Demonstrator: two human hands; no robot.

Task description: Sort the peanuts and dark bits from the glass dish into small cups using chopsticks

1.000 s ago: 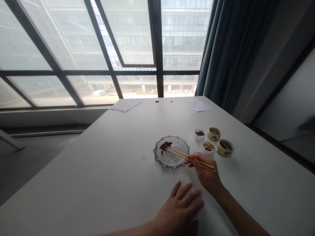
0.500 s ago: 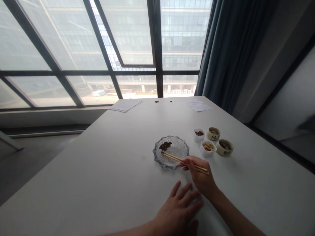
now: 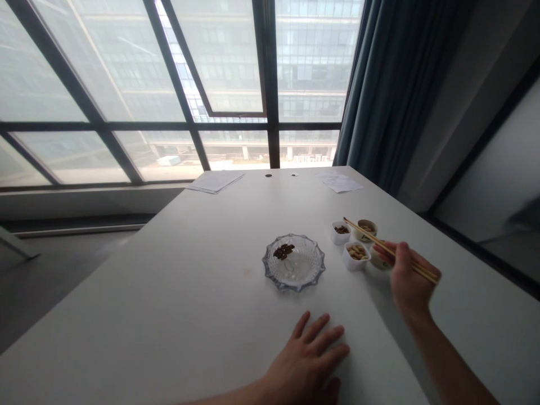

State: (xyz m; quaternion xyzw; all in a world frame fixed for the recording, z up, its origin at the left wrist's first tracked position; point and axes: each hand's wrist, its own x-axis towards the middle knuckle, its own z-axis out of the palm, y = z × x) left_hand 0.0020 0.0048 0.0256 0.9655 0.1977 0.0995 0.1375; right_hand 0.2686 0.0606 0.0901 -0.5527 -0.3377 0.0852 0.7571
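Note:
Held in my right hand, a pair of wooden chopsticks points left, tips above the white cup of small dark brown pieces. Whether the tips hold anything is too small to tell. Beside that cup stand a white cup of pale brown nuts, a beige bowl with light pieces in it and a second beige bowl, partly hidden by my right hand. My left hand rests on the table with fingers spread, holding nothing. A clear glass plate carries several dark brown pieces at its upper left.
The white table reaches to the window. Paper sheets lie at its far left and far right corners. Two small round spots show between them. A dark blue curtain hangs at the right.
My right hand has moved right and slightly up with the chopsticks, from over the glass plate to the cups and bowls. My left hand has stayed in place.

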